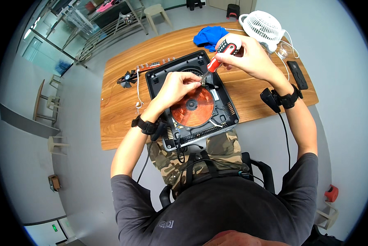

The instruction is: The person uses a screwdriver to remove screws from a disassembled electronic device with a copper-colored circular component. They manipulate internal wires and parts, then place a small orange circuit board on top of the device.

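Note:
An opened black appliance housing (229, 115) lies at the table's front edge, with a round copper coil (183, 112) inside. My right hand (249, 57) grips a red, white and black screwdriver (214, 63), tilted, its shaft reaching down into the housing just above the coil. My left hand (176, 86) has its fingertips pinched on a small part at the screwdriver's lower end, too small to name. Left of the housing lie a small black fan (128, 83), a strip board with knobs (155, 64) and a white cable (139, 94).
The wooden table (118, 123) also carries a blue cloth (208, 37), a white fan (261, 26) with a cord and a black flat strip (298, 75). Behind stand a metal rack (97, 30) and stools (156, 12). Black cables hang from both my wrist devices (274, 98).

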`<state>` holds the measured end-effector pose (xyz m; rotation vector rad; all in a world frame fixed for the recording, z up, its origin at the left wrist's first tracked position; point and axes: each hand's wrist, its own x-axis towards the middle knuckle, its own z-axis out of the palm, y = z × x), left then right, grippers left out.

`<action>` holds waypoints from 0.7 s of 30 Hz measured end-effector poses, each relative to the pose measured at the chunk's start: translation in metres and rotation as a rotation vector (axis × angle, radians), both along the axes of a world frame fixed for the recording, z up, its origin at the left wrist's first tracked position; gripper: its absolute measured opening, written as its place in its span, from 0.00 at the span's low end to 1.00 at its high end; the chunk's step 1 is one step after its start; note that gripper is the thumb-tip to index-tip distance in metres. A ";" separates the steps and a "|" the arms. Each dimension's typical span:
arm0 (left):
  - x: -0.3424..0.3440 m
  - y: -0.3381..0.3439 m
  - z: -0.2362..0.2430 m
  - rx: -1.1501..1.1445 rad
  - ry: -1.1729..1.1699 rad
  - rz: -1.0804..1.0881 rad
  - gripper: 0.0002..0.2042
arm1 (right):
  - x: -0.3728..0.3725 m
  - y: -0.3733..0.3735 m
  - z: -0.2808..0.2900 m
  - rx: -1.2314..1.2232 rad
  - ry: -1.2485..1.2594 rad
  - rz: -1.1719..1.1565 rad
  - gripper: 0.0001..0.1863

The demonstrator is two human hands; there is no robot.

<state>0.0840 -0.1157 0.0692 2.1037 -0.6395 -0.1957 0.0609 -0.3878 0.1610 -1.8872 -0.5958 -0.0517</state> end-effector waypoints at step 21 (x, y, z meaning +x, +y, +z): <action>0.016 -0.019 -0.002 -0.231 -0.039 -0.093 0.17 | 0.024 -0.031 -0.001 0.123 0.016 -0.048 0.17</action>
